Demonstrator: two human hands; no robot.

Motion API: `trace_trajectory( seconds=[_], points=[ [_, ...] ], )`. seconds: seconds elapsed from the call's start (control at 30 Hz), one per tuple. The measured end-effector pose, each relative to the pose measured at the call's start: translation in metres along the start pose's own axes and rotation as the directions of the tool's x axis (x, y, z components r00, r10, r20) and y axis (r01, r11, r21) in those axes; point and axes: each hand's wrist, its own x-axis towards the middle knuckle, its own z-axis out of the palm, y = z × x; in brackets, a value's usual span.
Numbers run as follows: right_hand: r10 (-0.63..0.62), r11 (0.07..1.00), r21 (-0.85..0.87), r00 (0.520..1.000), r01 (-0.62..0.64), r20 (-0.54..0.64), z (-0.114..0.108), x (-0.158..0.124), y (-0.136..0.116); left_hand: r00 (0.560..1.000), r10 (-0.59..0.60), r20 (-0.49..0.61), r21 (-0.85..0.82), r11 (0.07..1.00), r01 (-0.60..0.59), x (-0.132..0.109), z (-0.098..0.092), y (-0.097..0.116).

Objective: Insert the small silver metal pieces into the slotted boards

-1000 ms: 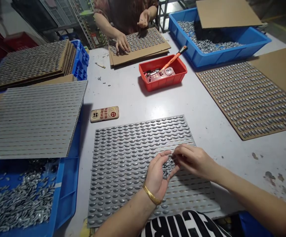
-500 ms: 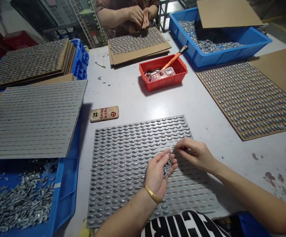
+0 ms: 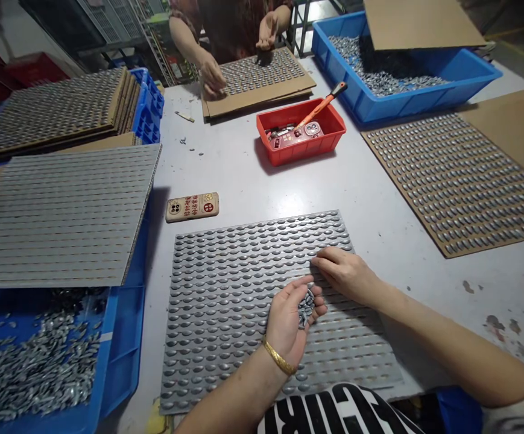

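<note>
My left hand [image 3: 285, 313] is cupped, palm up, around a small heap of grey, almond-shaped metal pieces [image 3: 306, 307]. Beneath it lies a grey slotted board [image 3: 361, 355] with rows of the same pieces set along its left and upper parts; bare slots show at the lower right. My right hand [image 3: 345, 274] rests on the board just right of the left fingertips, thumb and fingers pinched at the end of a row. Whatever sits between those fingertips is hidden.
A red bin [image 3: 304, 141] with an orange-handled tool and a phone [image 3: 192, 207] stand beyond the board. Blue bins of loose pieces [image 3: 121, 355] flank the table. A filled brown board [image 3: 465, 181] lies right. Opposite, another person's hand [image 3: 211, 75] touches a board.
My right hand has moved slightly left and up onto the row, its fingers drawing closer together. My left hand has barely moved. The other person's hands have separated, one reaching down to their board.
</note>
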Motion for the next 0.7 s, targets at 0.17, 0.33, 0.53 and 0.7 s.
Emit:
trace_trajectory(
  seconds=[0.17, 0.33, 0.53, 0.7],
  points=[
    [0.023, 0.986, 0.166, 0.999, -0.016, -0.036, -0.008, 0.001, -0.003, 1.000, 0.026, 0.018, 0.013, 1.000, -0.026, 0.000, -0.002, 0.000],
    [0.064, 0.840, 0.541, 0.997, -0.032, -0.039, -0.031, -0.001, -0.024, 0.998, 0.045, 0.032, 0.043, 0.998, -0.046, 0.000, -0.001, -0.001],
    [0.130, 0.772, 0.630, 0.991, -0.087, -0.022, -0.032, -0.011, -0.027, 0.998, 0.053, 0.020, 0.044, 0.998, -0.054, 0.003, 0.009, -0.003],
    [0.494, 0.497, 0.770, 0.860, -0.399, 0.126, -0.022, -0.020, -0.009, 1.000, -0.001, 0.028, 0.010, 1.000, 0.000, 0.004, 0.011, -0.003]
  ],
)
